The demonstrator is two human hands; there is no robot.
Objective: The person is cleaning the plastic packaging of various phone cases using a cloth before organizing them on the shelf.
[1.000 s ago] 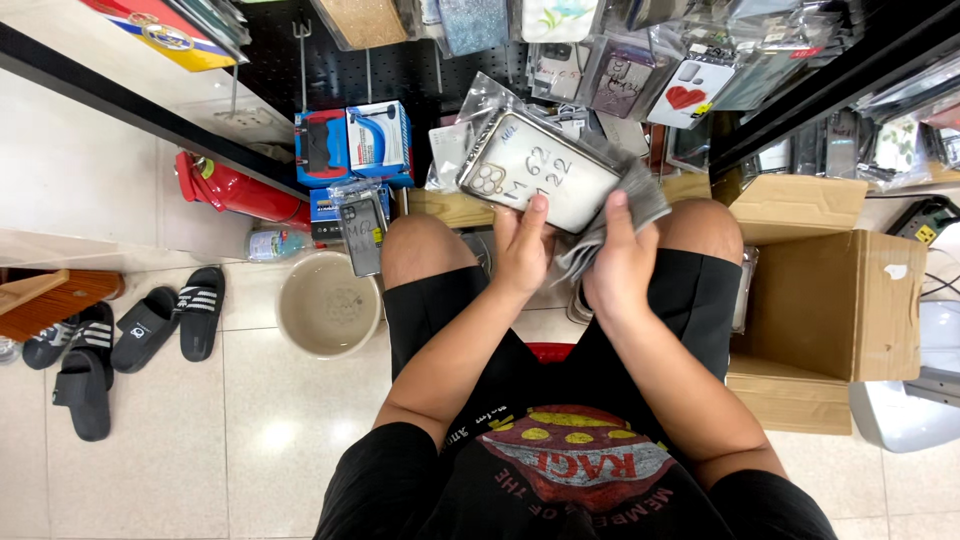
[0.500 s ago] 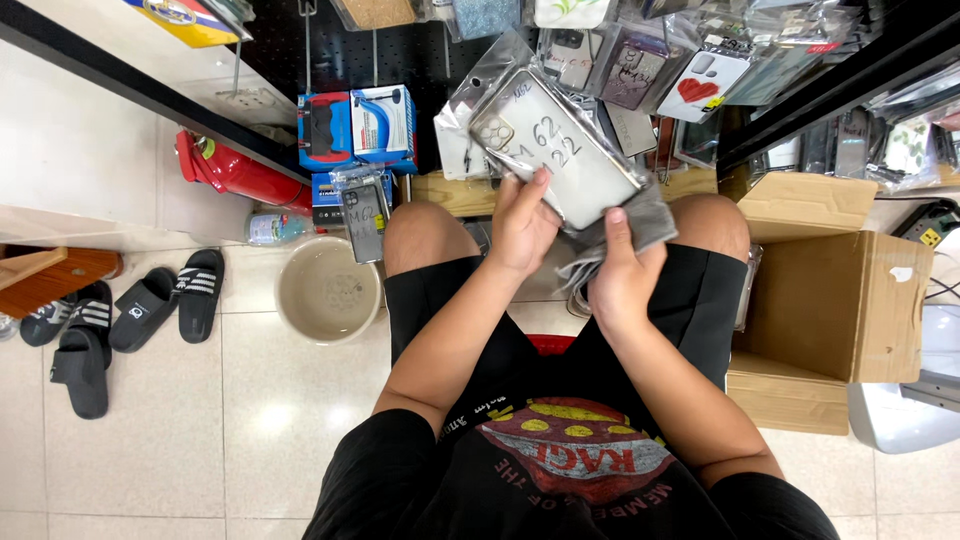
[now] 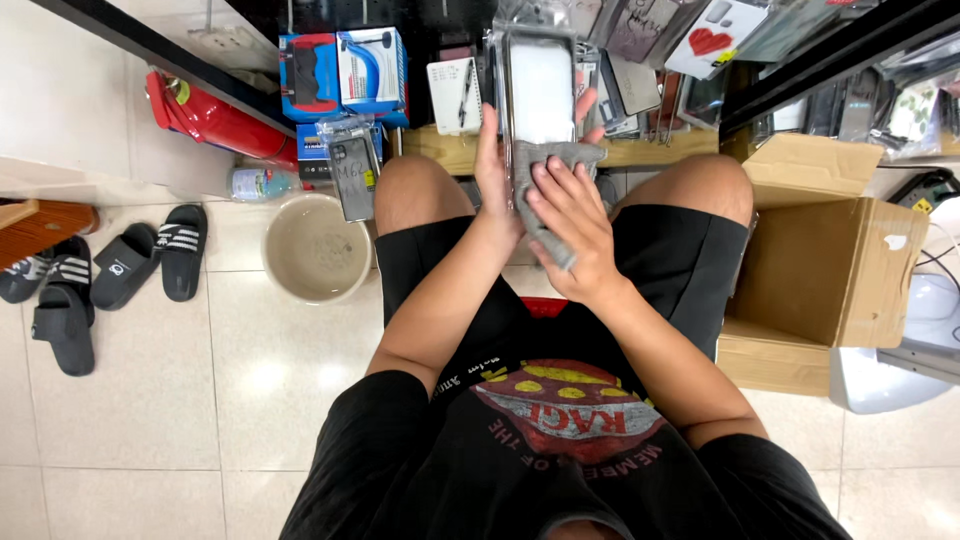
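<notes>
Packaged case (image 3: 540, 90), upright above the knees: left hand (image 3: 492, 170) clamped on its edge, right hand (image 3: 570, 215) pressing a grey cloth (image 3: 545, 190) against it; seemingly one-sided grip, so wiping pressure could twist it loose toward the floor (image 3: 150, 420).

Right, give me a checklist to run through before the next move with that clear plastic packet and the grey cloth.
1. Left hand grips the clear plastic packet by its edge: ok.
2. Right hand presses the grey cloth against the packet's lower end: ok.
3. Packet upright above the knees, clear of the hanging packets behind: cannot tell.
4. Open brown cardboard box beside the right knee: ok.
5. Round beige plastic basin on the floor by the left knee, apart from the leg: ok.
</notes>
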